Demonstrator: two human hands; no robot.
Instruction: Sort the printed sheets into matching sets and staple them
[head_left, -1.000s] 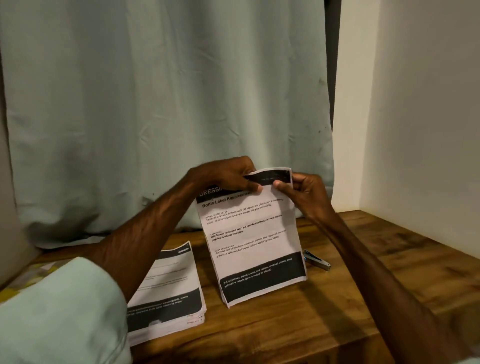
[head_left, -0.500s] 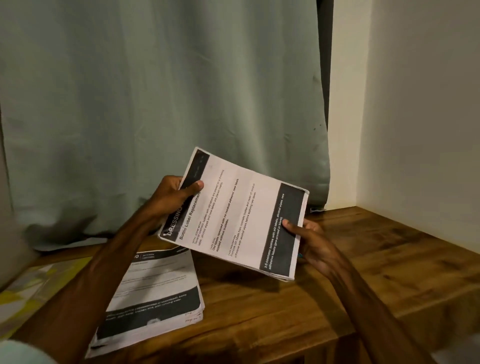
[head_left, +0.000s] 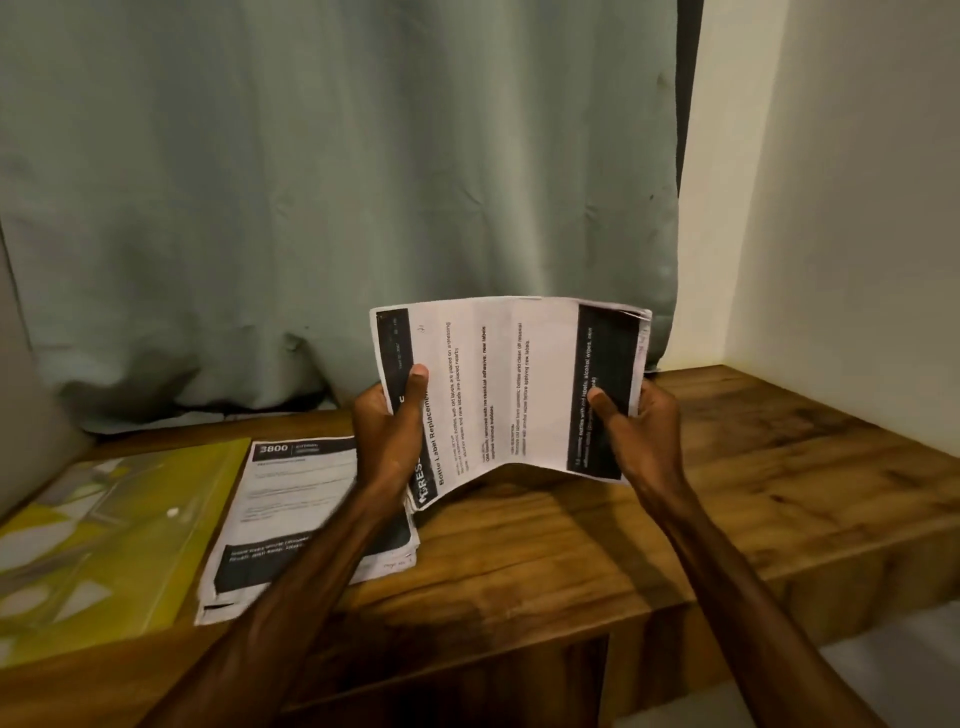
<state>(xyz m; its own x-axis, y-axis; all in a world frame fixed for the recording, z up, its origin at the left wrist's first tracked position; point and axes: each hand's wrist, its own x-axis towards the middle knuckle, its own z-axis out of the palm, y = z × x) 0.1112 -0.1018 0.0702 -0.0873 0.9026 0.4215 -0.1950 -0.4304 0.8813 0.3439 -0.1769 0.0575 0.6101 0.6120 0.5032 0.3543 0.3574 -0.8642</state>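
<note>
A set of printed sheets (head_left: 509, 384) headed "Bottle Label Replacement", with black bands at both ends, is held sideways above the wooden table (head_left: 571, 551). My left hand (head_left: 389, 436) grips its header end, thumb on the front. My right hand (head_left: 639, 431) grips the footer end the same way. The sheets bow upward in the middle. A second pile of printed sheets (head_left: 291, 499), headed "3800", lies flat on the table at the left, partly under my left forearm. The stapler is hidden.
A yellow-green plastic folder (head_left: 114, 535) lies at the table's left end. A pale green curtain (head_left: 332, 208) hangs behind the table. A white wall (head_left: 852, 208) closes off the right side. The table's front edge runs just below my forearms.
The held set went from upright on the table to lifted and turned sideways. My hands shifted from its top edge to its two short ends. The view tilted down, and the stapler went out of sight.
</note>
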